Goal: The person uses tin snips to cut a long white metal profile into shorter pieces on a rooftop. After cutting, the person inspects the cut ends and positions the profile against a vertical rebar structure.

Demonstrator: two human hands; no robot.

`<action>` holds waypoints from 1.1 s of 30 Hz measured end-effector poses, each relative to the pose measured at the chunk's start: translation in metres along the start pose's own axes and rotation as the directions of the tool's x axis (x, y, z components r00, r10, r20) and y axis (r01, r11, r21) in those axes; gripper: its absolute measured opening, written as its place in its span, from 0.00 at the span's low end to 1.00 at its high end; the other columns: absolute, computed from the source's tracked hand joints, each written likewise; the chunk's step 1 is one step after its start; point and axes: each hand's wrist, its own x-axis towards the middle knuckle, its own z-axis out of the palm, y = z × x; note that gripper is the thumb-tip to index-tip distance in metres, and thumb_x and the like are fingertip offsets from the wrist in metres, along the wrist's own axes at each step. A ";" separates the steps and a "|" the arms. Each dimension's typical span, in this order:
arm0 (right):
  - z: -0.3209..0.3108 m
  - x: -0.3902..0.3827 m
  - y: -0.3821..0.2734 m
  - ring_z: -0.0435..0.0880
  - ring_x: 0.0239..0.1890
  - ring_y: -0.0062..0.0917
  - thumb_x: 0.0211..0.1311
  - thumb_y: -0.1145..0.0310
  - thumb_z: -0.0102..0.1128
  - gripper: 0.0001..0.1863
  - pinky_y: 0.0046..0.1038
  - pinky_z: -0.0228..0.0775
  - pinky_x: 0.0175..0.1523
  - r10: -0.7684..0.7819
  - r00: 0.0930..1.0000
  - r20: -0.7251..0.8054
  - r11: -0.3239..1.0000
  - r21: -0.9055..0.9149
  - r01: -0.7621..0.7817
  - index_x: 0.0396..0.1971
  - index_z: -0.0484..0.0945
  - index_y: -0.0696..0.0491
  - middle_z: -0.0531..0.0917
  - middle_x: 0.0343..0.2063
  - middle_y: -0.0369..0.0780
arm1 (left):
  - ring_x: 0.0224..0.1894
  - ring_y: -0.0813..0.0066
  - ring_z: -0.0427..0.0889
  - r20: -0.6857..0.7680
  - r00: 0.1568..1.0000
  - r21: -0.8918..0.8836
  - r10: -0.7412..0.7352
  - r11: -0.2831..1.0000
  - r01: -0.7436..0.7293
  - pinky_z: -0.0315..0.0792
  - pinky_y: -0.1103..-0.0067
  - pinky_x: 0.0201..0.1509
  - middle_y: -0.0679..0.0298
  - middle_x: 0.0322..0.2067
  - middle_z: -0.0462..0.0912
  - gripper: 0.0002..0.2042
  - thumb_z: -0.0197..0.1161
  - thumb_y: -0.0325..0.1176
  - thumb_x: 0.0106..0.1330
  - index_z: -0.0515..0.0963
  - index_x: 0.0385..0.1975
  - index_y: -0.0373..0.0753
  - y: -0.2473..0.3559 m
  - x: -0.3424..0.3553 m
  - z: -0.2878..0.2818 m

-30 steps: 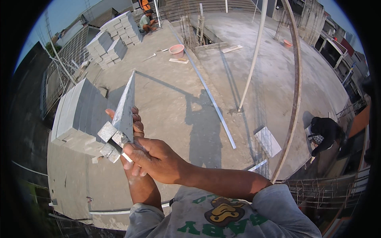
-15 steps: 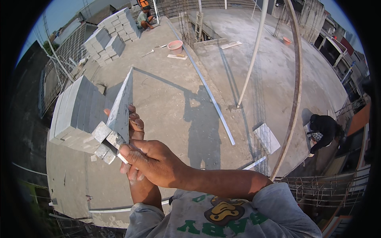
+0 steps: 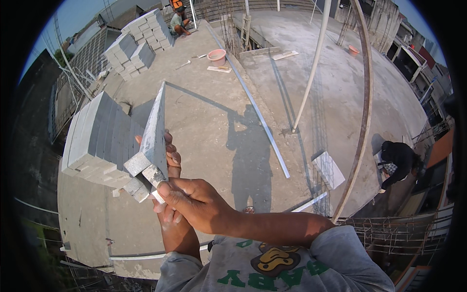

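Observation:
A long pale metal bar (image 3: 154,131), dusty and splotched with mortar, points away from me, its near end close to my chest. That end shows blocky, square-edged pieces around a dark hollow. My left hand (image 3: 173,158) is wrapped round the bar from below, fingertips on its right side and part of a digit showing on its left. At the near end, my right hand (image 3: 202,202) is closed on the bar's edge with the thumb on top. Its other fingers are partly hidden, and its wrist crosses over my left forearm.
Left of the bar stands a row of grey blocks (image 3: 97,136); a taller block stack (image 3: 141,39) rises behind. A pink bucket (image 3: 217,57) and a long metal strip (image 3: 258,112) lie ahead. An upright pole (image 3: 311,68) stands right. Two people (image 3: 399,160) crouch, one far, one right.
The near end of the bar and both hands have shifted slightly right. Both hands keep their grip on it.

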 end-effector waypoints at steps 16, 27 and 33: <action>0.011 -0.018 0.023 0.76 0.23 0.14 0.75 0.57 0.45 0.20 0.18 0.69 0.29 0.063 0.996 -0.059 0.992 0.112 -0.056 0.40 0.75 0.61 0.79 0.22 0.35 | 0.34 0.67 0.82 -0.053 0.982 -0.034 -0.182 0.983 0.180 0.84 0.76 0.33 0.53 0.37 0.79 0.32 0.55 0.58 0.67 0.66 0.49 0.28 0.005 0.004 -0.022; -0.001 -0.027 0.027 0.81 0.31 0.17 0.75 0.56 0.44 0.21 0.22 0.75 0.37 0.195 0.980 0.029 0.981 -0.029 -0.194 0.46 0.75 0.61 0.83 0.33 0.39 | 0.27 0.72 0.84 -0.119 0.980 -0.003 -0.157 0.988 0.157 0.84 0.81 0.30 0.58 0.31 0.80 0.30 0.51 0.58 0.69 0.67 0.46 0.28 -0.006 -0.005 -0.027; -0.033 -0.051 0.021 0.80 0.34 0.19 0.72 0.52 0.47 0.23 0.25 0.73 0.43 0.338 0.941 0.027 0.918 -0.229 -0.324 0.43 0.76 0.60 0.82 0.33 0.39 | 0.29 0.76 0.75 -0.452 0.891 0.468 -0.049 0.837 0.284 0.71 0.81 0.29 0.59 0.33 0.78 0.35 0.49 0.67 0.65 0.73 0.47 0.34 -0.026 -0.022 -0.015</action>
